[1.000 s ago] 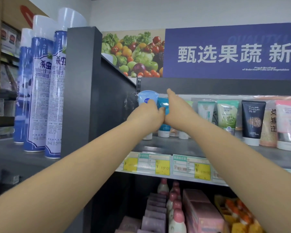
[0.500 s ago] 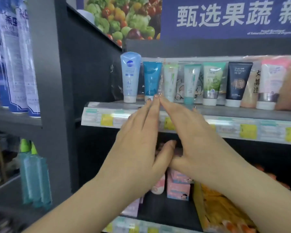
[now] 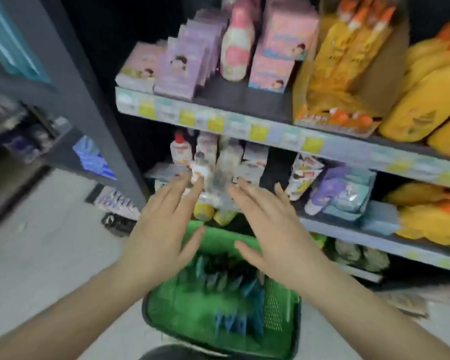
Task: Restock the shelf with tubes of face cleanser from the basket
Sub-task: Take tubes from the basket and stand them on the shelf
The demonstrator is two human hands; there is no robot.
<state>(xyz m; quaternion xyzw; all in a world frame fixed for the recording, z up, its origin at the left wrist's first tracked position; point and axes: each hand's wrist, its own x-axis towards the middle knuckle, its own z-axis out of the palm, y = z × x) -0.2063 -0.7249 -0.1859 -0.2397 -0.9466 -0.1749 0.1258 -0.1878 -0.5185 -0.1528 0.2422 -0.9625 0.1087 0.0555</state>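
A green basket stands on the floor below me, with several blue tubes of face cleanser lying inside, blurred by motion. My left hand and my right hand hover side by side above the basket's far rim, palms down and fingers spread, holding nothing. The cleanser shelf higher up is out of view.
A middle shelf carries pink and purple boxes, a pink bottle and yellow packs. A lower shelf holds small bottles and pouches. A dark upright post stands left, grey floor beside it.
My view has swung down from the cleanser shelf to the lower shelves and the basket. Both hands have left the shelf edge and dropped, empty, to just above the basket.
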